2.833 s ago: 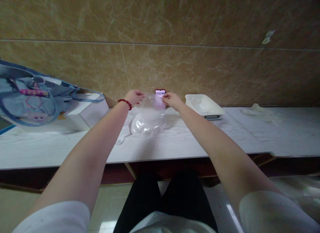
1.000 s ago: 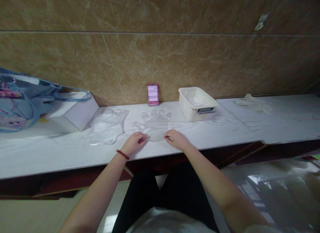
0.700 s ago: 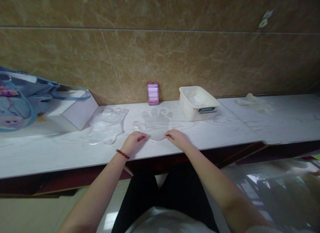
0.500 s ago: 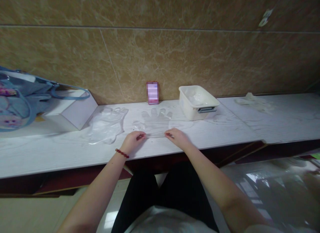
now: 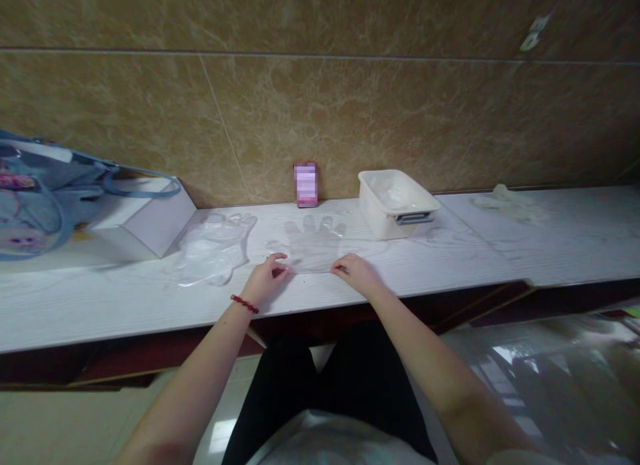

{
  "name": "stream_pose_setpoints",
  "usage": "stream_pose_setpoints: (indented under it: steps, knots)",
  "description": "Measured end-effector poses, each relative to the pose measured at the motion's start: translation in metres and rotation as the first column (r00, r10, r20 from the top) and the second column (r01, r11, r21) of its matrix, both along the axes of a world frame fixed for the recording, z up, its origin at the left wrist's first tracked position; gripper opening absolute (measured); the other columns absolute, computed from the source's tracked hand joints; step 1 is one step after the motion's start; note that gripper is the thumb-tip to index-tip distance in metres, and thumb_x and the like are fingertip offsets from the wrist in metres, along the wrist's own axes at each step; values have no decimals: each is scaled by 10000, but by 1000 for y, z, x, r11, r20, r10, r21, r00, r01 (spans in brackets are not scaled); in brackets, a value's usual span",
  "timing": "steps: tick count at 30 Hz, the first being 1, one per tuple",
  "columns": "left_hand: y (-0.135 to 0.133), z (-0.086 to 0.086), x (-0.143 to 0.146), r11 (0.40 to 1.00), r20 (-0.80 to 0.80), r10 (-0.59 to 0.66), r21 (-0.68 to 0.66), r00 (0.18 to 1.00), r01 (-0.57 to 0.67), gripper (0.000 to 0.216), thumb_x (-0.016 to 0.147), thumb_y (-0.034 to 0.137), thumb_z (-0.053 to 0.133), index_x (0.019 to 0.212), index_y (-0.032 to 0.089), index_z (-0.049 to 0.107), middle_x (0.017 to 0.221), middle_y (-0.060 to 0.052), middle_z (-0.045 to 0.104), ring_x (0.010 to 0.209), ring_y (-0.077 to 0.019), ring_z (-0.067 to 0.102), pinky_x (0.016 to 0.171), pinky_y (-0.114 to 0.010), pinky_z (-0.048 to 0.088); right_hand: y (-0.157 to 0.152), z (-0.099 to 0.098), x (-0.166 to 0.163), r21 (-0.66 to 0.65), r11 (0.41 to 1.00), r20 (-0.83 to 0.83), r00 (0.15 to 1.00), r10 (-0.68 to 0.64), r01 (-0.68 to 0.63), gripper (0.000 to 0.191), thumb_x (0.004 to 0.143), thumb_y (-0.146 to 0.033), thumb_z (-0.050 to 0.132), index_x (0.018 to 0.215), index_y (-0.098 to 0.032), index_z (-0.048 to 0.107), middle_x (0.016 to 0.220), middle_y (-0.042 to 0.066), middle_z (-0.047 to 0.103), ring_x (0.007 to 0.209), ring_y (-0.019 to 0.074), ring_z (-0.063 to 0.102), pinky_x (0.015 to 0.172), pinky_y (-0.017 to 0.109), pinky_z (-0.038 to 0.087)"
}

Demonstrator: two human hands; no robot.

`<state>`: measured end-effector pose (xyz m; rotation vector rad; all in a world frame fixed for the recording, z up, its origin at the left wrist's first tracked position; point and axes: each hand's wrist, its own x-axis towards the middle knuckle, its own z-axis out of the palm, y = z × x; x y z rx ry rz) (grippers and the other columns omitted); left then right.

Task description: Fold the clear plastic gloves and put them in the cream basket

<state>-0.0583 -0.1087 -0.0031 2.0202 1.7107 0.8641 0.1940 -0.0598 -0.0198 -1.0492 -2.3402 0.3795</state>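
Observation:
A clear disposable plastic glove [image 5: 314, 245] lies flat on the white counter, its fingers pointing towards the wall. My right hand [image 5: 351, 270] pinches the right corner of its cuff. At the left corner of the cuff is my left hand [image 5: 270, 275], thumb and forefinger apart, the thumb by the film. On that wrist sits a red bead bracelet [image 5: 245, 304]. To the left, a loose pile of clear plastic gloves [image 5: 215, 248] spreads over the counter.
A cream plastic bin [image 5: 383, 218] with clear film inside stands right of the glove. A phone [image 5: 307, 185] leans against the marbled wall. At left are a white box [image 5: 145, 218] and a blue bag [image 5: 35, 205]. Another crumpled glove [image 5: 510, 204] lies far right.
My left thumb and forefinger have parted from their pinch on the glove's cuff. The right hand keeps its pinch, and the glove lies in nearly the same spot.

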Motion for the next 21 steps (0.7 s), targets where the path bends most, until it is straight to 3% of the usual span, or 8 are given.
stream_pose_setpoints:
  steps: [15,21]
  knots:
    - [2,-6,-3,1000,4,-24,-10,1000,24,290,766,387,454,998,216,429,832,-24,677,734,-163,623,652,-264,453,-1,1,0,-19,1000,-16,1000,-14,13,169,706,-355,591,703,-186,600,710,17,599,757,136,515,702,256,395]
    - [2,-11,-5,998,19,-63,20,998,63,283,778,355,442,1014,202,413,884,-47,667,775,-160,624,682,-271,464,3,13,-5,-19,1000,-100,995,2,-4,246,815,-354,428,905,-183,581,926,47,603,901,134,520,815,276,386]
